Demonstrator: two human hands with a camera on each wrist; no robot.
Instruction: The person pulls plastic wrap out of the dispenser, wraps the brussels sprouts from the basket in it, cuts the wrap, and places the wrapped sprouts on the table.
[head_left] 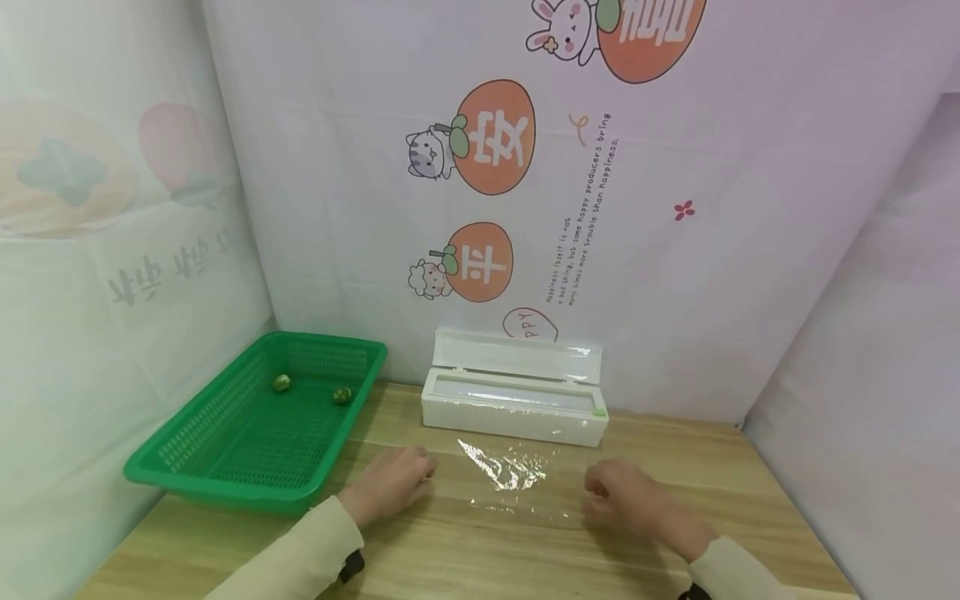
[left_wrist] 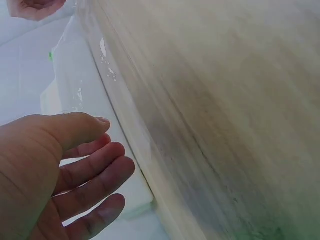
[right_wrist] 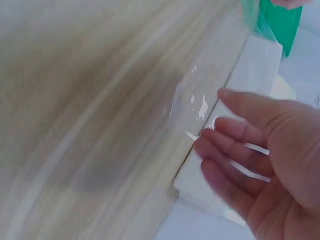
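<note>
Wrist cams show what head cam hides: my L hand (left_wrist: 45,165) and R hand (right_wrist: 285,150) both half-open, fingers loosely bent, thumbs apart, nothing visibly gripped. Only head cam shows 2 small greenish balls (head_left: 342,396) in green basket (head_left: 277,442). Clear film (head_left: 510,471) lies over tbl (head_left: 690,454) betw. hands, in front of lid-up white box (head_left: 513,423); film shiny, crinkled. Tbl wood-grain; pale printed cloth (head_left: 360,167) on walls.

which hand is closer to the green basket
Left. The left hand is just off the green basket's right side; the right hand is much farther right, beyond the clear film.
</note>
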